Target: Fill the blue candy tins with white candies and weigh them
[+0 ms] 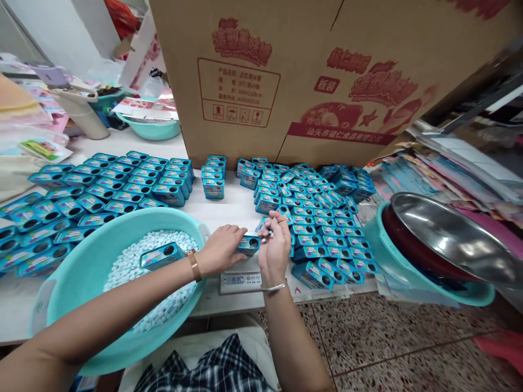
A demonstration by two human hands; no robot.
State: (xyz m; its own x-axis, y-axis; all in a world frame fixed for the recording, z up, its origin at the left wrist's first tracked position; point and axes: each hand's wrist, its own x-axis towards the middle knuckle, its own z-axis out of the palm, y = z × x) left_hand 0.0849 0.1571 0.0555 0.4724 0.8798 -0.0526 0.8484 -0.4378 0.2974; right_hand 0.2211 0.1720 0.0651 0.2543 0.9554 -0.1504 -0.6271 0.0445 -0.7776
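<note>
On a small digital scale (252, 281) sits a blue printed tin-like box (250, 244) with a dark round opening on top. My left hand (220, 250) grips the left end of this box, fingers behind and thumb in front. Just right of the opening, my right hand (275, 247) is raised with fingers curled around a few small white candies. To the left, a large turquoise basin (77, 288) contains many white candies (151, 250). Another blue box (162, 256) lies on those candies, partly behind my left forearm.
Many blue boxes (106, 188) stand in rows at the left, and more blue boxes (310, 223) fill the right side. A large cardboard carton (245, 114) walls off the back. Stacked basins with a metal bowl (445, 231) stand far right.
</note>
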